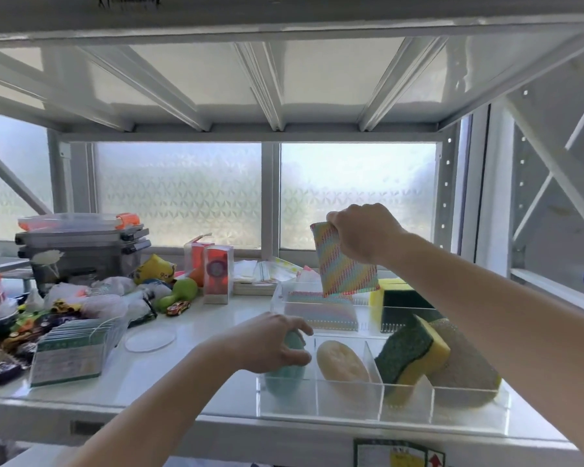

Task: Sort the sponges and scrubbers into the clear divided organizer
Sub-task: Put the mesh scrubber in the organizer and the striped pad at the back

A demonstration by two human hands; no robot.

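The clear divided organizer point(348, 404) stands at the shelf's front right. My left hand point(270, 342) grips a teal oval scrubber point(284, 379) standing in its leftmost front compartment. A beige oval loofah pad point(343, 364) leans in the compartment beside it. Further right lean a yellow sponge with a green scouring face point(410, 358) and a grey mesh scrubber point(466, 365). My right hand point(364, 235) holds a rainbow-striped mesh sponge point(343, 267) in the air above the back row. A similar striped sponge point(321, 310) lies in a back compartment, and another yellow-green sponge point(397, 298) sits at the back right.
Left of the organizer lie a round clear lid point(150, 339), a stack of green-edged packets point(75, 350), toy cars point(178, 307), plastic bags and stacked grey cases point(81, 244). Red boxes point(216, 274) stand behind. The upper shelf point(273, 106) hangs low overhead.
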